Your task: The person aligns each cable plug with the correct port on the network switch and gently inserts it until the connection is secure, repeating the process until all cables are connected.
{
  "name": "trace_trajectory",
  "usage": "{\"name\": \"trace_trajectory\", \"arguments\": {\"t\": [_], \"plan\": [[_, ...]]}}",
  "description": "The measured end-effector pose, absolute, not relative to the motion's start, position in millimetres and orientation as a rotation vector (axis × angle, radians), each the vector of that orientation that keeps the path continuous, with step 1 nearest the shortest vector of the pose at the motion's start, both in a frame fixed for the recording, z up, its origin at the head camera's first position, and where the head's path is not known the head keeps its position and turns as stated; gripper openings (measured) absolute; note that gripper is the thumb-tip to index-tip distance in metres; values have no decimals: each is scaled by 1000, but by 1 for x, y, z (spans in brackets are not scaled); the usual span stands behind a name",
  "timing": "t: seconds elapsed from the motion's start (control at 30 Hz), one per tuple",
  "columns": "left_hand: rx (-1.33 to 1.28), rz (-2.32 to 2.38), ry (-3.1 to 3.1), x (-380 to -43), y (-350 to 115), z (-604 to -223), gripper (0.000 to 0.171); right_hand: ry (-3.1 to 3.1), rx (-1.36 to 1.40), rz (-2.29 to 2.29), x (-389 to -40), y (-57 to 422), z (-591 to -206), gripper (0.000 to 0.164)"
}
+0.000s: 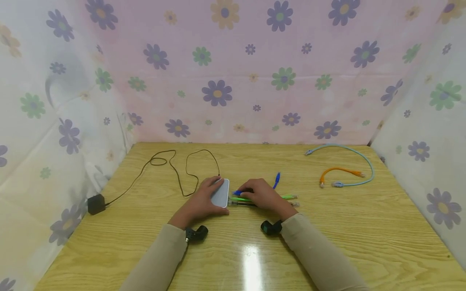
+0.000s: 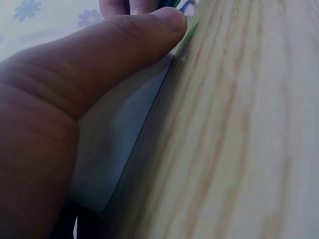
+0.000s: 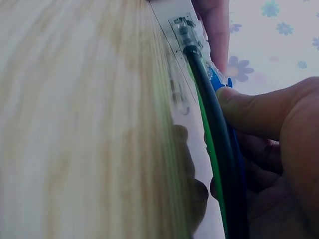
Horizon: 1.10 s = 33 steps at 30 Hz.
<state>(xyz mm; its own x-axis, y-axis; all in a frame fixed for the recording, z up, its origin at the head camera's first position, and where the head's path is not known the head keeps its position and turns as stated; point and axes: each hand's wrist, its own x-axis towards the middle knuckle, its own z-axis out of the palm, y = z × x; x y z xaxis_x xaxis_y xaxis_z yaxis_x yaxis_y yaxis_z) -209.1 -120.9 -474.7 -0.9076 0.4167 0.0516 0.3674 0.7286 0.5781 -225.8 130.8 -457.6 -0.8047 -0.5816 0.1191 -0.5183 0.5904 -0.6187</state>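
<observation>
My left hand grips a small white network switch flat on the table, thumb along its near side and fingers at the far side. Just to the right, my right hand pinches a short blue network cable near one plug, close to the switch's port side. In the right wrist view, the clear plug of a black network cable sits at a port. Beside it runs a green network cable, its switch end partly hidden. Whether the blue plug touches a port I cannot tell.
A thin black power cord winds leftward from the switch to a black adapter. At the back right lie an orange cable and a light blue cable. Flowered cloth walls the table's back and sides.
</observation>
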Motion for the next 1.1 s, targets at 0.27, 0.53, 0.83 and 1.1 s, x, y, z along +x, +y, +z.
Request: {"name": "trace_trajectory", "arguments": {"t": [0.27, 0.53, 0.83, 1.1], "plan": [[636, 953, 2836, -205, -121, -475, 109, 2731, -958, -990, -224, 124, -462, 20], [618, 946, 2839, -203, -122, -476, 108, 2726, -958, -960, -223, 119, -462, 21], [636, 940, 2833, -208, -121, -474, 109, 2745, -940, -955, -226, 119, -461, 21], [624, 951, 2826, -206, -121, -474, 109, 2740, -946, -960, -224, 117, -461, 21]]}}
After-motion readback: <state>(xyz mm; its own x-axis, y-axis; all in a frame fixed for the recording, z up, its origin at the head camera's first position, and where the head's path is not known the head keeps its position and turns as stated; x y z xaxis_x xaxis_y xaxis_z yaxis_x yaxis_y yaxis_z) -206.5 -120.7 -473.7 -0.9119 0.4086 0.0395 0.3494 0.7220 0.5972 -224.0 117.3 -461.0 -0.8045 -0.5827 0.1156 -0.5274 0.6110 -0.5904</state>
